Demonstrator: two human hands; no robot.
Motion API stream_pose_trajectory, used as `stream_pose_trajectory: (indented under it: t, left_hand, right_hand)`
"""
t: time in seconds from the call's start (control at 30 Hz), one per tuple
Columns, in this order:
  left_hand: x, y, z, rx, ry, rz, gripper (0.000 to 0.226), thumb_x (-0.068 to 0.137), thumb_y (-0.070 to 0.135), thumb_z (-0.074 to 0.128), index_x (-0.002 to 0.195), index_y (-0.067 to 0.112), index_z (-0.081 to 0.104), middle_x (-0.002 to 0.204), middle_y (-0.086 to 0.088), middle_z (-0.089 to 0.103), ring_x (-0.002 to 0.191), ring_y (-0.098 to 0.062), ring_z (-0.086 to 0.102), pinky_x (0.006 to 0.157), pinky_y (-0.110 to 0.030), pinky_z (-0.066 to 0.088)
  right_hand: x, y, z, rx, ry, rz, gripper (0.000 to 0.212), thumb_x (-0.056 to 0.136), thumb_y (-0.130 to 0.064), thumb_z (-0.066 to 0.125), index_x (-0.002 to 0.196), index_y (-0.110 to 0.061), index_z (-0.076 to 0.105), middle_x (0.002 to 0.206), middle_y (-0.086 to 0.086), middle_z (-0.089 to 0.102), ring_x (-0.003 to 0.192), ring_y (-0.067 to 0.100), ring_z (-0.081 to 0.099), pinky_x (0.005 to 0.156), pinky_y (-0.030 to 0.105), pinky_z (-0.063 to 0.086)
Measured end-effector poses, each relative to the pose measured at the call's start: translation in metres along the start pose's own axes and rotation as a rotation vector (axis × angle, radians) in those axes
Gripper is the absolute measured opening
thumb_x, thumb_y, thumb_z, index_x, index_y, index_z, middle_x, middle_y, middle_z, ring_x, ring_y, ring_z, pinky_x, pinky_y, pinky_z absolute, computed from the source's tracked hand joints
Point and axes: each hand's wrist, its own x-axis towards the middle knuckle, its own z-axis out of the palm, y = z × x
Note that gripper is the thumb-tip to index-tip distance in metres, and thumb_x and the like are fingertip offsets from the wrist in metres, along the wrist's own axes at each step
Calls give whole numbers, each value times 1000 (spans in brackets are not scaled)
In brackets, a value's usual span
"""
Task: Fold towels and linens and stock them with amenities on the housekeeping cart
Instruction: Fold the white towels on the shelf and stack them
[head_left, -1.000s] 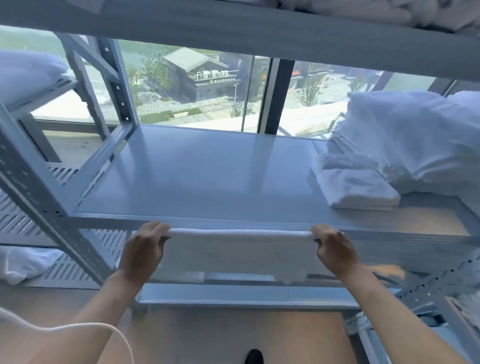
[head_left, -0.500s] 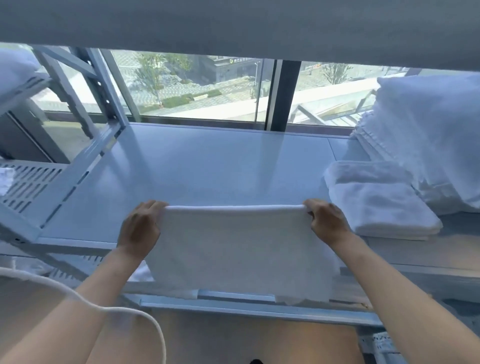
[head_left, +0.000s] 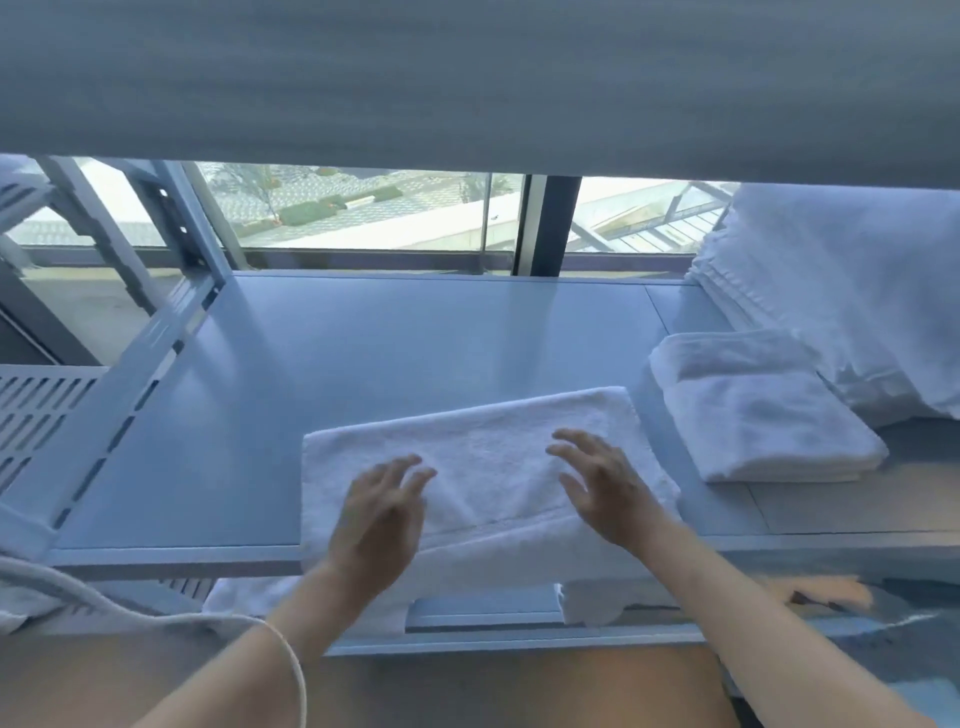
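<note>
From the head view, a white towel (head_left: 467, 467) lies spread across the front part of the grey shelf (head_left: 363, 338), its near portion draping over the shelf's front edge and hanging down in two uneven tails. It probably sits there because the flat metal gives a firm surface for folding, with the overhang left to be brought up as the next fold. Just beside it to the right rests a folded towel (head_left: 763, 415), likely the pattern to match, and behind that a tall stack of white linen (head_left: 841, 291) fills the right end of the shelf. The left hand (head_left: 376, 519) and the right hand (head_left: 608, 488) are both over the towel with fingers spread and straight, gripping nothing. Motion blur makes it impossible to tell whether the palms touch the cloth or float just above it. A white cord (head_left: 130, 616) loops across the left forearm.
</note>
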Motion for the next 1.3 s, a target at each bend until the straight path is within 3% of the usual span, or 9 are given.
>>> stream_pose_trajectory:
  t: [0.1,0.2,0.27,0.47,0.6,0.67,0.8,1.03,1.3]
  left_hand:
    - [-32,37,32,29,-251,-2,56,98,50,40,147,26,51,157,-5,45,142,-31,46,113,-55,38]
    - [-41,31,42,84,-360,-12,69,102,62,14,164,33,11,171,5,-2,158,-22,-4,125,-53,1]
    - [-33,17,40,74,-361,15,68,101,64,6,163,37,4,170,10,-9,157,-16,-12,125,-49,-4]
    - [11,-31,24,49,-428,35,58,106,58,16,162,43,10,170,17,-1,157,-8,-6,127,-43,-3]
    - [27,-24,21,145,-426,-26,70,102,64,24,163,31,16,172,4,3,159,-19,0,126,-55,7]
    - [14,-11,26,119,-401,44,83,95,73,31,162,24,21,172,-1,9,158,-22,6,125,-58,12]
    - [-24,-13,44,163,-371,166,102,85,74,47,164,24,8,172,-1,0,159,-23,0,122,-61,16]
    - [-41,-17,45,105,-282,205,84,91,53,55,163,23,23,172,1,11,158,-22,10,121,-58,22]
    - [-38,-6,43,106,-268,153,73,94,56,48,159,23,35,169,-1,22,156,-23,20,118,-59,29]
  right_hand:
    - [-19,-18,29,36,-70,-10,39,98,-27,58,137,-22,60,155,-1,48,142,22,45,112,36,32]
    - [-26,-24,45,5,-115,53,52,105,-39,45,155,-27,41,168,-9,25,156,13,18,124,34,9]
    - [-23,-29,51,-3,-123,79,53,107,-41,40,159,-29,34,170,-11,17,158,12,10,126,36,3]
    - [10,-48,62,36,-120,176,57,108,-43,36,162,-32,24,172,-12,9,158,9,1,127,39,-1]
    - [26,-64,67,43,-95,211,60,106,-44,39,163,-29,24,172,-10,10,158,11,1,127,41,-2]
    - [19,-70,68,24,-85,148,65,103,-49,42,162,-28,25,172,-10,10,159,12,1,127,47,-3]
    - [-14,-77,80,-34,-121,-75,85,91,-69,49,161,-28,27,172,-12,8,159,12,-5,126,56,1]
    - [-44,-72,86,-191,-138,-196,107,70,-32,61,165,-19,15,173,1,1,160,25,0,125,59,9]
    - [-56,-87,88,-228,-105,-50,99,76,-35,72,162,-17,27,172,5,13,159,27,13,118,65,26]
